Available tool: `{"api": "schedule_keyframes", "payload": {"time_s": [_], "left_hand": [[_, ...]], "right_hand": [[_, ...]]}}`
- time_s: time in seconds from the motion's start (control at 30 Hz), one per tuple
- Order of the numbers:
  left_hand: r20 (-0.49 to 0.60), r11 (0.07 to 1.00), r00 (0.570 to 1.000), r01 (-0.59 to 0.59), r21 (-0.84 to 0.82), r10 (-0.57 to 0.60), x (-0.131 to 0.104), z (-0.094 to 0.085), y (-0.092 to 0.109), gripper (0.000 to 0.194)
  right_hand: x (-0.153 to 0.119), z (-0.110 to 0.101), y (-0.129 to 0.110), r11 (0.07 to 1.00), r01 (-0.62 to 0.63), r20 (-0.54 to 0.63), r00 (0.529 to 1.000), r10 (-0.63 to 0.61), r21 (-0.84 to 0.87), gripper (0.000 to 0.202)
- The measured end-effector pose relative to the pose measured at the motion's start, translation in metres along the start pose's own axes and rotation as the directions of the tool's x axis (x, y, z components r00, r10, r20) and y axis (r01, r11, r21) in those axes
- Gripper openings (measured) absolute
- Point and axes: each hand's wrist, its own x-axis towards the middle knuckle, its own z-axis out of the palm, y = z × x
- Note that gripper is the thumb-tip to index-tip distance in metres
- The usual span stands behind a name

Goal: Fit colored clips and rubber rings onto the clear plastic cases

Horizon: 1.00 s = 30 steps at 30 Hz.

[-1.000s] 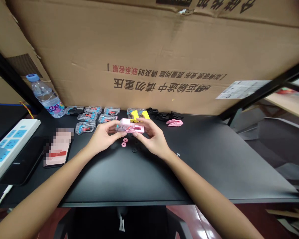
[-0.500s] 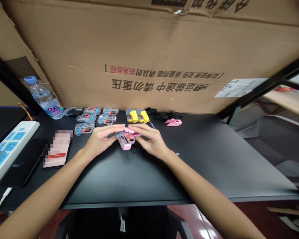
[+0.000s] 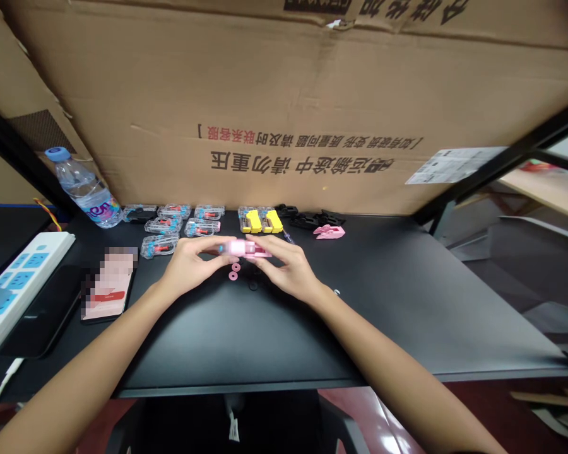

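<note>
Between both hands a pink and clear plastic toy [image 3: 240, 248] is held above the black table [image 3: 246, 340], slightly blurred. The fingers of my left hand [image 3: 192, 260] pinch its left end. On its right end, where a pink part shows, the fingers of my right hand [image 3: 286, 263] are closed. Two small pink rings [image 3: 233, 275] lie on the table just below the toy, and a dark ring [image 3: 253, 285] lies to their right. Behind the hands stand two yellow and clear toys [image 3: 261, 221].
Several clear toys [image 3: 159, 244] lie at the back left, near a water bottle [image 3: 88, 189]. Black parts [image 3: 307, 219] and a pink part [image 3: 329, 232] lie at the back right. A phone [image 3: 110, 284] and a power strip [image 3: 26, 277] are on the left. Cardboard [image 3: 284, 82] rises behind.
The toy in my hands has turned from hanging down toward me to lying level between the fingers. The pink rings on the table are now visible below it.
</note>
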Motion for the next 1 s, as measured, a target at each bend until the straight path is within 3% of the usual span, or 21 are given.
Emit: {"api": "schedule_keyframes", "payload": {"time_s": [0.13, 0.33, 0.43, 0.5, 0.57, 0.7, 0.87, 1.0], "left_hand": [[0.079, 0.968, 0.978, 0.202, -0.15, -0.192, 0.002, 0.004, 0.0, 0.062], [0.128, 0.936, 0.964, 0.257, -0.242, -0.232, 0.003, 0.004, -0.001, 0.084], [0.268, 0.948, 0.941, 0.259, -0.185, -0.204, 0.0, 0.002, 0.0, 0.078], [0.391, 0.959, 0.902, 0.251, -0.135, -0.181, -0.003, 0.002, 0.0, 0.069], [0.444, 0.963, 0.879, 0.248, -0.109, -0.176, -0.004, 0.002, 0.002, 0.062], [0.375, 0.951, 0.904, 0.275, -0.143, -0.205, -0.002, 0.003, 0.003, 0.057], [0.173, 0.918, 0.945, 0.313, -0.244, -0.276, 0.005, 0.004, 0.001, 0.064], [0.046, 0.86, 0.92, 0.381, -0.339, -0.39, 0.008, 0.004, -0.001, 0.082]], "right_hand": [[0.002, 0.002, -0.003, 0.962, -0.197, -0.068, 0.975, 0.213, 0.189, 0.041], [0.006, 0.004, 0.004, 0.785, -0.389, -0.001, 0.896, 0.444, 0.483, 0.051], [0.007, 0.005, 0.006, 0.723, -0.421, 0.002, 0.865, 0.502, 0.548, 0.051], [0.007, 0.005, 0.005, 0.709, -0.428, 0.025, 0.864, 0.502, 0.561, 0.051], [0.008, 0.006, 0.003, 0.701, -0.438, 0.056, 0.866, 0.497, 0.563, 0.05], [0.009, 0.005, 0.001, 0.672, -0.476, 0.077, 0.843, 0.532, 0.567, 0.045], [0.009, 0.004, 0.0, 0.641, -0.524, 0.123, 0.818, 0.561, 0.562, 0.047], [0.006, 0.006, -0.003, 0.646, -0.559, 0.219, 0.818, 0.532, 0.52, 0.053]]}}
